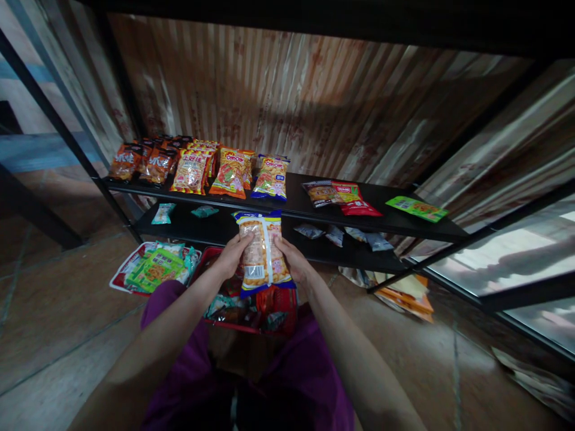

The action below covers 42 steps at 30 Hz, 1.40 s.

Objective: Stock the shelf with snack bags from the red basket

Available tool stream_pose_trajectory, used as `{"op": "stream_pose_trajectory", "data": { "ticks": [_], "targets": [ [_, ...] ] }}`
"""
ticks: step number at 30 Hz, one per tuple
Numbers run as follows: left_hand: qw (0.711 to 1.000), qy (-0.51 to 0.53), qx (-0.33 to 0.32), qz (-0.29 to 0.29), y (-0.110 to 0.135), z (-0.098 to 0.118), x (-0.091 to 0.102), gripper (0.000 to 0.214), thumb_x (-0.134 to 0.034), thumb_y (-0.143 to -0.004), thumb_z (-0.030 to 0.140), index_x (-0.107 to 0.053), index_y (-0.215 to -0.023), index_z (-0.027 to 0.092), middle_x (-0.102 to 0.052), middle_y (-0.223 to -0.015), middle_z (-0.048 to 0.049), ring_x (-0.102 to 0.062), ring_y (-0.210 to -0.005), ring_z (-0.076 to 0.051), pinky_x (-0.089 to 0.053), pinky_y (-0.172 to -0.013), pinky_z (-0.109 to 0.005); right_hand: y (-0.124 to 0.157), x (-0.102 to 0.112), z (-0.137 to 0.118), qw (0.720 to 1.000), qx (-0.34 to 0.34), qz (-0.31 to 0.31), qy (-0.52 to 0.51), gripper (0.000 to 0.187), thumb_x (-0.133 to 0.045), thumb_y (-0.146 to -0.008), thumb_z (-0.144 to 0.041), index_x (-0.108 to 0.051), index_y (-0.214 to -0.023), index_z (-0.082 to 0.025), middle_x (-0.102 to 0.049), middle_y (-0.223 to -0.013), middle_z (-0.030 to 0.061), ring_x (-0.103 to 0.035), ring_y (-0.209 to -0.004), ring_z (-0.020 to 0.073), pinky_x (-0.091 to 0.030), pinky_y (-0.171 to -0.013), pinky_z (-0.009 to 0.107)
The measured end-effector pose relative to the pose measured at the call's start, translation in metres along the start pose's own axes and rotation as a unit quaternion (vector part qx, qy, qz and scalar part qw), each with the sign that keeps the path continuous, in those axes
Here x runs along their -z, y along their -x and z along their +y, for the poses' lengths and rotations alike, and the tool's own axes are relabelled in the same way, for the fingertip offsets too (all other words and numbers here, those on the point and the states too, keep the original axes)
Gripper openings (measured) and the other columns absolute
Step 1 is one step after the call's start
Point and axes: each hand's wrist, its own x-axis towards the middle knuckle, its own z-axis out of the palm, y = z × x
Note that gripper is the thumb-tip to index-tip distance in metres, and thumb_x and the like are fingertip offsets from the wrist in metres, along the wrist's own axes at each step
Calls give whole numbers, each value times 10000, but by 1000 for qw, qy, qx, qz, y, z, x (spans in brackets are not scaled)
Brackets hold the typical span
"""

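A blue and yellow snack bag (263, 253) is held upright in front of me, its back with the barcode facing me. My left hand (232, 255) grips its left edge and my right hand (291, 258) grips its right edge, fingers wrapped round the sides. Below the bag sits a red basket (279, 303) with several more packets in it, between my knees. Ahead, the upper black shelf (395, 216) carries rows of standing snack bags (230, 173) on its left part.
A red packet (353, 199) and a green packet (416, 208) lie flat on the shelf's right part. Small silver and teal packets (336, 234) lie on the lower shelf. A tray of green packets (155, 268) rests on the floor at left. Orange packets (411, 297) lie at right.
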Motion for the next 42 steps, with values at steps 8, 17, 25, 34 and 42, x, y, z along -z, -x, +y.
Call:
{"op": "stream_pose_trajectory", "data": {
  "ticks": [8,17,25,34,42],
  "targets": [
    [974,132,-27,183,-15,4,-1,163,-698,-747,198,-636,-895,169,-698,-871,-43,-663,-707,-154,-542,-769,-350,12,25,23,940,91,322,-69,344,-658,-734,-528,-609,-904,-233,-701,-1005,44,-652,-952,171,-538,-776,294],
    [959,177,-62,212,-19,2,-7,92,-651,-794,198,-618,-880,188,-696,-828,-15,-665,-760,-148,-529,-771,-289,36,-29,77,982,39,143,-117,383,-860,-499,-337,-556,-692,-208,-644,-691,-42,-606,-632,107,-552,-712,320],
    [962,180,-13,203,-20,18,2,196,-642,-799,348,-651,-882,170,-706,-895,-53,-664,-805,-177,-532,-741,-288,41,-27,77,989,105,98,-33,293,-789,-584,-351,-591,-767,-236,-642,-726,-38,-588,-662,119,-497,-672,267],
    [964,216,-12,157,-20,11,4,286,-551,-850,422,-650,-971,183,-694,-1029,-72,-645,-933,-208,-530,-794,-314,44,-23,86,975,198,77,71,193,-700,-705,-377,-589,-776,-237,-641,-777,-19,-569,-735,149,-455,-744,279],
    [961,229,-30,151,-13,17,-1,282,-536,-824,432,-656,-917,194,-705,-960,-54,-648,-933,-228,-533,-804,-338,52,-18,90,980,172,91,50,242,-714,-693,-422,-577,-782,-244,-614,-765,-26,-568,-734,145,-468,-753,289]
  ]
}}
